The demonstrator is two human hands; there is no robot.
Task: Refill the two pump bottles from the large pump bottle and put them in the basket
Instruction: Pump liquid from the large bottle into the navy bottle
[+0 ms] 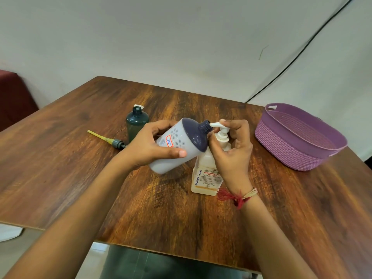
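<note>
Head view is showing a pale grey plastic bottle (181, 135) with a navy shoulder and an open threaded neck, tilting at the spout of a cream large pump bottle (205, 176) standing mid-table. Three bottles are showing, counting a dark green open bottle (136, 125); one purple woven basket (298, 141); one loose yellow-tubed pump (112, 138). The left hand (147, 146) is gripping the grey bottle; the right hand (231, 156) is curling round the white pump head.

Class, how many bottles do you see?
3: a dark green bottle standing behind, a white bottle tilted in the left hand, the large pump bottle under the right hand.
</note>
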